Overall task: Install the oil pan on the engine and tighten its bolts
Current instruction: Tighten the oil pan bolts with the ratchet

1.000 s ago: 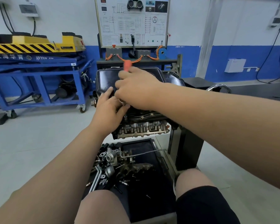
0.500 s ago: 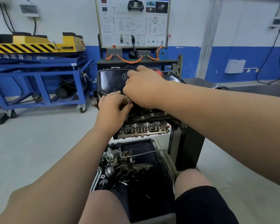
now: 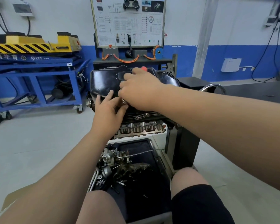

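Head view: parts tray (image 3: pixel 158 156) nearest, below the engine (image 3: pixel 141 128); black oil pan (image 3: pixel 103 80) sits atop the engine; left hand (image 3: pixel 109 110) rests on its near edge, fingers straight and spread; right hand (image 3: pixel 141 92) curls round a red-handled tool (image 3: pixel 143 68) over the pan; wiring board (image 3: pixel 128 21) behind

Right hand (image 3: pixel 141 92), tool (image 3: pixel 143 68) above oil pan (image 3: pixel 103 80)

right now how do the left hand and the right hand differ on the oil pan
The left hand has its fingers spread and straight, holding nothing; the right hand is curled round a red-handled tool. The left hand sits at the near left rim of the oil pan; the right hand lies across its top. Both meet at the pan's near edge.
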Demonstrator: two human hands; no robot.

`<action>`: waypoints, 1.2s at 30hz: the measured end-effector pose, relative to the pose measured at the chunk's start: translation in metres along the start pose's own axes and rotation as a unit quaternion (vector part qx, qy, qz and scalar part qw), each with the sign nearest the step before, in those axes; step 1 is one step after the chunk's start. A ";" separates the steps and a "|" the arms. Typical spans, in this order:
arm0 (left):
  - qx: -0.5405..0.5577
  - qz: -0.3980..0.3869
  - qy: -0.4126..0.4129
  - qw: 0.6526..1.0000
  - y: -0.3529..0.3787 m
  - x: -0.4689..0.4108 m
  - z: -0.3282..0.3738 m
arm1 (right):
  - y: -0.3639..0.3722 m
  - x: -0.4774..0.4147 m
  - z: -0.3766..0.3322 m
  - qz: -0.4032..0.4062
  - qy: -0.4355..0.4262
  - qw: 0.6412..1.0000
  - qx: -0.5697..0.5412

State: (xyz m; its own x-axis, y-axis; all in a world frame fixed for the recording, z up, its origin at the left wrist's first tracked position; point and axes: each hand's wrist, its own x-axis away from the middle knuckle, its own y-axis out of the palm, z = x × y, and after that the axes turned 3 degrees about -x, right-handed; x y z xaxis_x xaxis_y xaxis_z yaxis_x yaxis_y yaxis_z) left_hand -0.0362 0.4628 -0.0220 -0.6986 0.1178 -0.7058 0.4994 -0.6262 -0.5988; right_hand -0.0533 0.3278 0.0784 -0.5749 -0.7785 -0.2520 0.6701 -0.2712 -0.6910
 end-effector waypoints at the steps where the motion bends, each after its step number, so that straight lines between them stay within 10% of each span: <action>1: 0.009 -0.006 -0.003 1.000 -0.001 -0.001 0.001 | -0.001 -0.001 -0.001 0.000 -0.002 1.000 -0.004; 7: 0.059 0.045 -0.042 0.996 -0.001 0.000 0.005 | -0.004 0.001 -0.019 -0.032 0.148 0.980 -0.131; 13: 0.087 -0.001 -0.056 0.995 -0.002 0.000 -0.001 | -0.006 -0.005 -0.010 0.010 -0.003 1.000 -0.012; 19: 0.103 0.015 -0.061 0.993 -0.002 -0.006 -0.002 | -0.008 -0.004 -0.026 -0.047 0.178 0.978 -0.101; 24: 0.098 -0.032 -0.054 0.993 -0.008 -0.003 -0.006 | -0.008 -0.009 -0.010 -0.019 0.023 0.999 -0.010; 30: 0.085 0.010 -0.046 0.995 -0.006 -0.008 -0.002 | -0.009 -0.006 -0.025 -0.057 0.197 0.972 -0.115; 36: 0.067 -0.015 -0.018 0.997 -0.007 -0.003 -0.006 | -0.010 -0.010 -0.014 -0.038 0.068 0.996 -0.051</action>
State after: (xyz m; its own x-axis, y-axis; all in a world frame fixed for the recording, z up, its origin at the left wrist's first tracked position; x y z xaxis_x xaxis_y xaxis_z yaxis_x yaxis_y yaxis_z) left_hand -0.0351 0.4716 -0.0180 -0.7308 0.1113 -0.6734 0.4068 -0.7213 -0.5606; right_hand -0.0607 0.3463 0.0783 -0.6849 -0.6718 -0.2821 0.5757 -0.2616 -0.7747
